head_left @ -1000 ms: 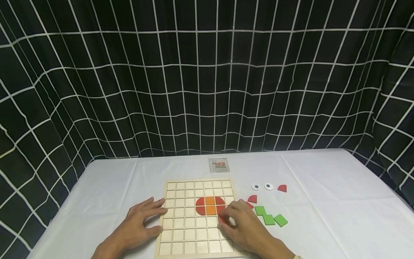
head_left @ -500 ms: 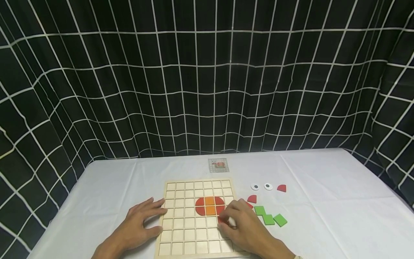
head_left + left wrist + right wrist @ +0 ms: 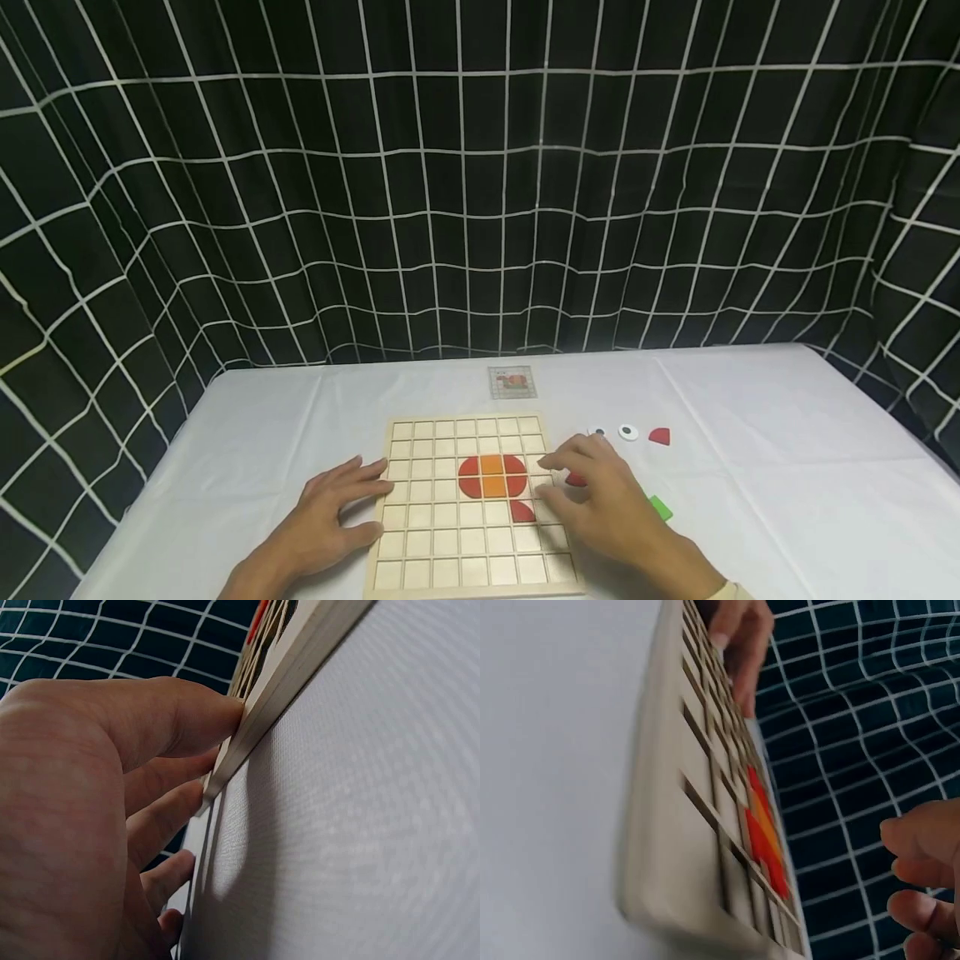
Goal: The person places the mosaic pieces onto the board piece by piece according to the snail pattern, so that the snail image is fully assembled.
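Note:
A wooden grid board (image 3: pixel 480 592) lies before me. On it, two orange squares (image 3: pixel 492 487) sit between rounded red quarter pieces (image 3: pixel 469 467), and one more red quarter piece (image 3: pixel 522 512) lies in a cell just below them at the right. My left hand (image 3: pixel 330 510) touches the board's left edge with extended fingers; the left wrist view shows the thumb (image 3: pixel 199 720) against the wooden rim. Over the right edge hovers my right hand (image 3: pixel 611 504), its thumb and fingers apart and holding nothing. A loose red piece (image 3: pixel 576 480) shows beside its fingers, partly hidden.
Right of the board lie a white eye disc (image 3: pixel 627 432), a second one partly covered by the hand, a red quarter piece (image 3: pixel 660 436) and a green square (image 3: pixel 661 507). A small picture card (image 3: pixel 512 382) lies behind the board. A black curtain (image 3: pixel 480 183) with white grid lines surrounds the table.
My right hand has let go of the red quarter piece in its cell and moved right, over the loose pieces, covering most green squares. The left hand stays at the board's edge.

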### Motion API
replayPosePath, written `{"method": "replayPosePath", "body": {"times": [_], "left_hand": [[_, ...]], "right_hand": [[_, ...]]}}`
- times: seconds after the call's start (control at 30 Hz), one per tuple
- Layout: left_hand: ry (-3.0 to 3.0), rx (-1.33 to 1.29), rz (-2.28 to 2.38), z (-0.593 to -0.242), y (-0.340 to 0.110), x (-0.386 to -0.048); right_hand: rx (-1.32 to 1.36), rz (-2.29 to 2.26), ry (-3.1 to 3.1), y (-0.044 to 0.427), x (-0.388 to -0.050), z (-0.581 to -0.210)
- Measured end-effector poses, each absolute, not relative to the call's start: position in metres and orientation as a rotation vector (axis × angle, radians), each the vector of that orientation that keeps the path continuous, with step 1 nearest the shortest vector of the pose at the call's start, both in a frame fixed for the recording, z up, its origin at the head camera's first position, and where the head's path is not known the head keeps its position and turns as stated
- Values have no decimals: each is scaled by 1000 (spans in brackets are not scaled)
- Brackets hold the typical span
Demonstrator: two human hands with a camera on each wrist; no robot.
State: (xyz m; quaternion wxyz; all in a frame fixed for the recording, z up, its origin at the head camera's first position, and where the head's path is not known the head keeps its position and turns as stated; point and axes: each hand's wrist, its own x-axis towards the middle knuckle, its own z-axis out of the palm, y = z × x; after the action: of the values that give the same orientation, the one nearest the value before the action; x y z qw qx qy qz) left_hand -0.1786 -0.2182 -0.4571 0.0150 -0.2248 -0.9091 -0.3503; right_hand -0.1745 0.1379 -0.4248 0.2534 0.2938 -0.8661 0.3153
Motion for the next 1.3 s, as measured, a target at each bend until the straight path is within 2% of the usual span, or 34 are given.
{"method": "replayPosePath", "body": {"times": [0.27, 0.6, 1.3], "left_hand": [[-2852, -690, -1086, -456, -217, -178], [-2852, -695, -1082, -458, -219, -178], [-2866, -658, -1058, -457, -218, -180]], "right_hand": [[749, 812, -2319, 177, -174, -414], [672, 769, -2407, 222, -166, -421], [623, 724, -2655, 234, -166, -451]]}}
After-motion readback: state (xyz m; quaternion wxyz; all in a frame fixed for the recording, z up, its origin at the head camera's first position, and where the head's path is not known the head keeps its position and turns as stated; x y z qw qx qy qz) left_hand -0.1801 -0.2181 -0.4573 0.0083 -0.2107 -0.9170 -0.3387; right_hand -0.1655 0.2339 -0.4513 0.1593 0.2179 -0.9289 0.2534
